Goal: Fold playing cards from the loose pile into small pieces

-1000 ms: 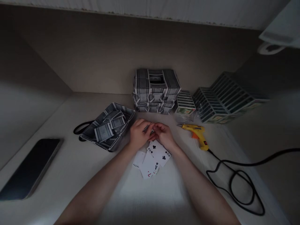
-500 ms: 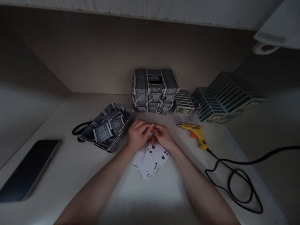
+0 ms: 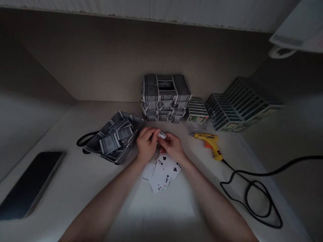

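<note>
Between my two hands is a small folded playing card [image 3: 162, 135], its white edge and dark patterned back partly showing. My left hand [image 3: 147, 143] pinches it from the left, fingers curled over the top. My right hand [image 3: 173, 146] grips it from the right, with the thumb pressed close to it. Much of the card is hidden by the fingers. Just below the hands, several loose playing cards [image 3: 160, 174] lie face up and overlapping on the white surface; a two of clubs [image 3: 168, 164] is on top, partly under my right wrist.
Left stands an open box made of cards [image 3: 88, 149] with loose cards [image 3: 110, 144] inside, over black scissors [image 3: 84, 139]. A phone [image 3: 30, 185] lies farther left. Behind are a stacked card-built structure [image 3: 164, 97] and boxed card decks [image 3: 242, 104]. A yellow glue gun [image 3: 209, 143] with a looping cord [image 3: 248, 201] lies right.
My fingers have shifted on the folded card, and more of it now shows between them. The right hand has turned slightly. The cards below stay in place.
</note>
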Motion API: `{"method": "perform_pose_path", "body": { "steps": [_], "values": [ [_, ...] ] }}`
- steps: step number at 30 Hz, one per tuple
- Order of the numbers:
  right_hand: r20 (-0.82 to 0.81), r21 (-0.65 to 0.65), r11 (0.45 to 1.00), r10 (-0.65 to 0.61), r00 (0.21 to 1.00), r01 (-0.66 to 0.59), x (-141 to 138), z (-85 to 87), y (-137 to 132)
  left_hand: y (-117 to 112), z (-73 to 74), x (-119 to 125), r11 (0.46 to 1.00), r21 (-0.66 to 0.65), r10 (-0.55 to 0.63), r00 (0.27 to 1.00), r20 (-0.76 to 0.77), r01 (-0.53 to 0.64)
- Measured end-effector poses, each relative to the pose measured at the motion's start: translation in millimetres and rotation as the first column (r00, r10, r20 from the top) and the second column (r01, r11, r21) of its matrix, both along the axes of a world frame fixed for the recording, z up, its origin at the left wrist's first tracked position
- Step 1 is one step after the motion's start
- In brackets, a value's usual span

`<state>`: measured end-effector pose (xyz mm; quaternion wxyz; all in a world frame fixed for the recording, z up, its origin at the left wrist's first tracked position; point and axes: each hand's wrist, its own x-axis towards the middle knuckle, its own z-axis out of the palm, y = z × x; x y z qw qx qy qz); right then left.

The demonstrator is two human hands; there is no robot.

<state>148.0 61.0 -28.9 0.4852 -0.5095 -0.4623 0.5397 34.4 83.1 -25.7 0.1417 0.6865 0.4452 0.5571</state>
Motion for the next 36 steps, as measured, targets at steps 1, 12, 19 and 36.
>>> {"method": "perform_pose_path", "body": {
  "steps": [1, 12, 19, 36],
  "values": [
    [-0.005, 0.005, 1.000, -0.003, 1.000, 0.003, 0.1, -1.3, 0.5, 0.3, -0.4, 0.4, 1.000, -0.004, 0.007, 1.000, 0.000, -0.007],
    [-0.137, 0.011, 0.987, 0.162, 0.977, -0.162, 6.6, -4.7, 1.9, 7.6, -5.0, -1.1, 0.993, -0.066, 0.093, 0.995, -0.022, -0.095],
    [-0.183, -0.049, 0.997, 0.058, 0.981, -0.068, 5.6, -1.9, 3.9, 4.6, -6.4, 0.3, 0.999, -0.045, -0.012, 0.997, -0.073, 0.009],
    [-0.264, -0.119, 0.978, 0.133, 0.955, -0.169, 6.2, -6.6, 5.6, 5.1, -5.7, 0.5, 0.998, -0.059, 0.031, 0.998, -0.056, -0.035]
  ]
}}
